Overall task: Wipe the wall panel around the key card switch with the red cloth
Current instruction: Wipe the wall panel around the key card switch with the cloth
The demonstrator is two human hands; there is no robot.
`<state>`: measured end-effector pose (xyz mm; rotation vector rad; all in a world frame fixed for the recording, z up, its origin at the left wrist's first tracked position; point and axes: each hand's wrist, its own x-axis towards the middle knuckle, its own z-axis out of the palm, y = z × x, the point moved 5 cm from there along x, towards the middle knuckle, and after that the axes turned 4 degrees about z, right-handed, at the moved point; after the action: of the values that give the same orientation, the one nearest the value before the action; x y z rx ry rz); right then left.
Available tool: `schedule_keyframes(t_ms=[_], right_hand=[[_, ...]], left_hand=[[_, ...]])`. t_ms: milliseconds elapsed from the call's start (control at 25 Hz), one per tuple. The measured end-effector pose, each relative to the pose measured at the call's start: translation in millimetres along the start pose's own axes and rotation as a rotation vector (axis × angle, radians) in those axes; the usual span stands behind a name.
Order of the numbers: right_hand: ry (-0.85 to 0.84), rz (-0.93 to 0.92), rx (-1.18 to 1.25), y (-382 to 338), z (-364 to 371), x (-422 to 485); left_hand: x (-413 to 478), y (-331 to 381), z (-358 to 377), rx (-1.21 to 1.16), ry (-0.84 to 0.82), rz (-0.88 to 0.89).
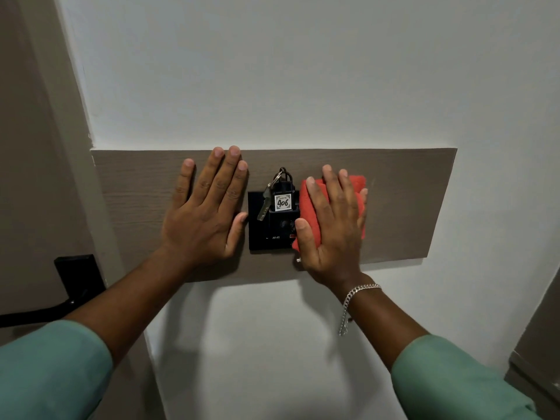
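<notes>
Head view: the left hand [206, 213] is lying flat on the wall panel [409, 201], fingers straight and holding nothing, just left of the black key card switch [266, 234]. The right hand [333, 231], fingers extended, is pressing the red cloth [310, 207] against the panel, overlapping the switch's right edge

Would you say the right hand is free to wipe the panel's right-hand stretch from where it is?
Probably yes: the right hand presses the red cloth flat on the wall panel, and nothing shows between it and the right edge.
</notes>
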<state>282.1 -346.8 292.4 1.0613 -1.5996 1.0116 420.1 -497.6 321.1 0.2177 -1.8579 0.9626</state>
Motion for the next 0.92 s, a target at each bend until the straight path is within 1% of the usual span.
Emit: schedule_keyframes(t_ms=[80, 120, 160, 240, 280, 320, 400, 440, 480, 600, 640, 680, 760, 800, 840, 880, 920], right_hand=[[-0.046, -0.107, -0.027, 10, -2, -14], [-0.054, -0.106, -0.020, 17, -5, -20], [-0.037, -0.046, -0.004, 21, -5, -22], [0.031, 0.142, 0.023, 17, 1, -18], [0.054, 0.186, 0.031, 10, 5, -14], [0.065, 0.164, 0.024, 4, 7, -13], [0.035, 0.011, -0.029, 7, 7, -20], [0.019, -0.020, -0.036, 14, 5, -28], [0.024, 0.020, -0.021, 21, 3, -34], [0.127, 0.332, 0.067, 16, 9, -30], [0.140, 0.359, 0.092, 7, 12, -25], [0.134, 0.316, 0.086, -1, 14, -23], [0.091, 0.147, 0.022, -2, 15, -33], [0.068, 0.132, 0.014, 3, 12, -41], [0.084, 0.204, 0.033, 9, 10, -48], [0.141, 0.347, 0.063, 12, 10, -50], [0.235, 0.536, 0.111, 11, 14, -48]], left_hand=[[-1, 1, -1, -0.007, 0.001, -0.016], [-2, 1, -2, -0.006, 0.001, -0.026], [-2, 3, -2, -0.003, 0.003, -0.032], [-3, 3, 0, -0.006, -0.004, -0.033], [-3, 2, 0, -0.010, -0.006, -0.032], [-2, 1, 0, -0.013, -0.006, -0.030], [-2, 1, 0, -0.017, -0.001, -0.030], [-2, 2, 0, -0.019, 0.005, -0.030], [-2, 2, -1, -0.022, 0.012, -0.034], [-3, 3, -1, -0.028, 0.019, -0.038], [-3, 2, 0, -0.030, 0.018, -0.037], [-2, 1, 0, -0.033, 0.017, -0.037], [-2, 1, -1, -0.027, 0.019, -0.039], [-2, 2, -1, -0.023, 0.023, -0.042], [-2, 3, -1, -0.020, 0.027, -0.040], [-2, 4, -2, -0.019, 0.029, -0.036], [-2, 4, -1, -0.018, 0.030, -0.035]])
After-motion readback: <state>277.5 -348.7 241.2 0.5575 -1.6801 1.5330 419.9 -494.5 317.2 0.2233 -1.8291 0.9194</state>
